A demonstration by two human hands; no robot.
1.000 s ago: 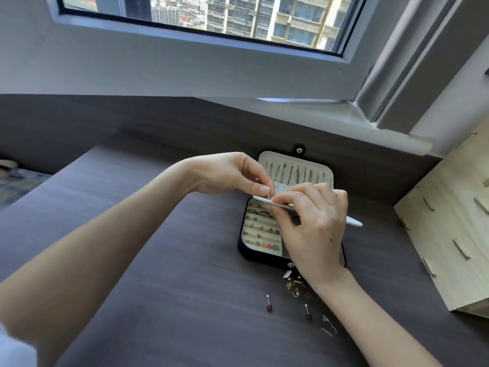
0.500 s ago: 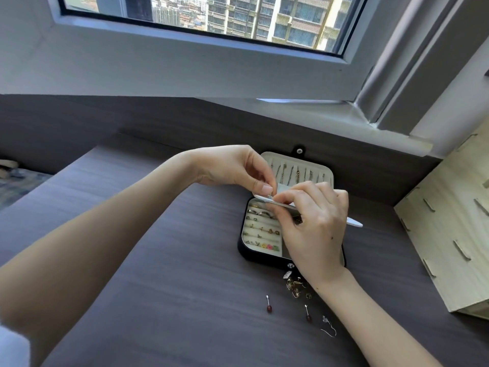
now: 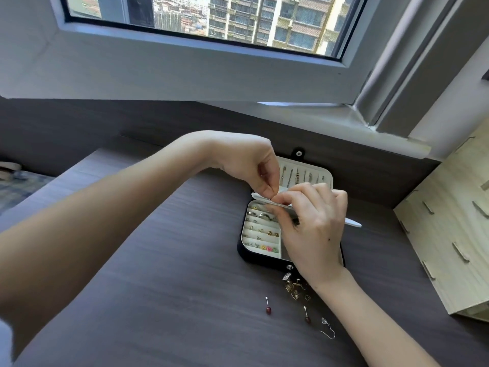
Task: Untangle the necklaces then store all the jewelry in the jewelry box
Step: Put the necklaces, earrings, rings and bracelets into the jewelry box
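From the head view, the box lies open at centre frame, with rings and studs already in its slots and pieces hanging in the lid. My right hand grips its white flap. My left hand pinches the flap's left end; whether it holds anything else I cannot tell. Loose earrings wait at lower centre on the dark wood-grain desk, so I judge the job mostly done. A window runs across the top and a pale board stands at right.

Earrings before jewelry box
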